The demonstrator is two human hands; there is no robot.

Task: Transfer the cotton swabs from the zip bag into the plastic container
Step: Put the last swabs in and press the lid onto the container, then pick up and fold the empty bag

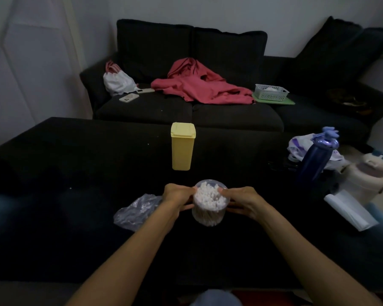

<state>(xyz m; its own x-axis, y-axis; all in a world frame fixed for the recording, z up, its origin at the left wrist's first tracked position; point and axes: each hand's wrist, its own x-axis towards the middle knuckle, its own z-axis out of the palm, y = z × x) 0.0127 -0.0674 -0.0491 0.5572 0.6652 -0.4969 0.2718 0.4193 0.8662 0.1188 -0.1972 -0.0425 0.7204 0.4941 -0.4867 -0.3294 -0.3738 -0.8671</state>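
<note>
zip bag [137, 212]: right part hidden behind left hand [177, 195] | plastic container [210, 203]: sides partly covered by both hands | blue bottle [316, 160]: blurred | basket [270, 92]: contents too small to tell | forearms: cut off by bottom edge

no text legible, no labels readable

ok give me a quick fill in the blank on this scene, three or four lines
1. Both hands, left and right, hold the round clear container full of cotton ____.
2. The crumpled plastic bag lies to the ____ of the container.
3. The tall box standing behind the container is ____ in colour.
4. A ____ garment lies on the sofa.

Missing words: swabs; left; yellow; red
</note>
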